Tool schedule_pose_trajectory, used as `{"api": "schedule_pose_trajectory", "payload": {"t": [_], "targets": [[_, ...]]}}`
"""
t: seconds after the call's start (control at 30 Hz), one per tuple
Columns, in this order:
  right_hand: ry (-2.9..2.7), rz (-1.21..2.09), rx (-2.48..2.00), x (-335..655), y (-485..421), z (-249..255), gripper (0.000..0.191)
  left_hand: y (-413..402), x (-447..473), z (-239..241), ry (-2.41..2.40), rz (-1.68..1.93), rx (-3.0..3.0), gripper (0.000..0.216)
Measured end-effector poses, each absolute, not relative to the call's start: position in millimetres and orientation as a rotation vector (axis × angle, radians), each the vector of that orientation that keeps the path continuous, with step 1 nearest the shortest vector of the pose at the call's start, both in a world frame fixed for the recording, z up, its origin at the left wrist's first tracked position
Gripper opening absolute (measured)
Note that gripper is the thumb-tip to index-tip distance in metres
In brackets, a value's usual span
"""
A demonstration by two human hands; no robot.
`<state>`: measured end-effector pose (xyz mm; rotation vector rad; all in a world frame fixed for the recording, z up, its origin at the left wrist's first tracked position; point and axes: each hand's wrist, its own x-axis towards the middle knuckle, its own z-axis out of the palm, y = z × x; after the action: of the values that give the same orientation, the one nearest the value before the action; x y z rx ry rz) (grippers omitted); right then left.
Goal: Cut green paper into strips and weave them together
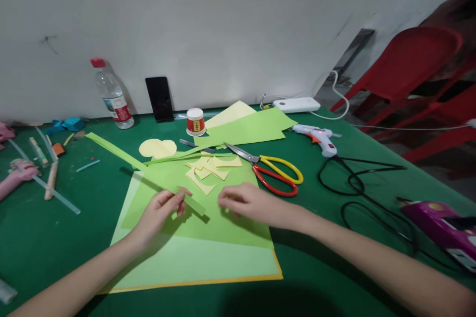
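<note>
A long light-green paper strip [115,150] slants across the view, pinched near its lower end between the thumb and fingers of my left hand [163,210]. To its right, my right hand [247,203] hovers above the green paper sheet [226,230], its fingers loosely bent and nothing visible in them. Pale yellow paper scraps [208,171] lie just beyond both hands. Scissors [266,164] with one yellow and one red handle rest to the right, blades pointing away to the left. More thin green strips [174,157] lie behind the scraps.
Yellow rounded cutouts [157,148], a paper cup [196,122], a phone [159,99] and a water bottle [113,96] stand or lie toward the wall. At right are a glue gun [318,137], its black cord [357,190] and a purple device [442,225]. Glue sticks [59,195] lie left.
</note>
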<state>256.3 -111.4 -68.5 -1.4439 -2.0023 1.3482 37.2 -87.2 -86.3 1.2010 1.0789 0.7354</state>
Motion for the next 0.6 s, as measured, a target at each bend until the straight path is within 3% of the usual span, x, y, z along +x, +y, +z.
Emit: {"api": "schedule_pose_trajectory", "payload": {"t": [0.07, 0.2, 0.4, 0.6], "targets": [[-2.006, 0.939, -1.700, 284, -112, -66, 0.023, -83, 32, -88, 1.089, 0.769, 1.181, 0.016], [-1.941, 0.388, -2.027, 331, -115, -85, 0.036, -81, 29, -90, 1.110, 0.791, 1.170, 0.012], [-2.021, 0.218, -2.040, 347, -103, -112, 0.054, -84, 31, -89, 1.113, 0.800, 1.139, 0.025], [-2.014, 0.059, -1.829, 344, -151, -97, 0.021, -85, 34, -90, 1.029, 0.768, 1.082, 0.025]]}}
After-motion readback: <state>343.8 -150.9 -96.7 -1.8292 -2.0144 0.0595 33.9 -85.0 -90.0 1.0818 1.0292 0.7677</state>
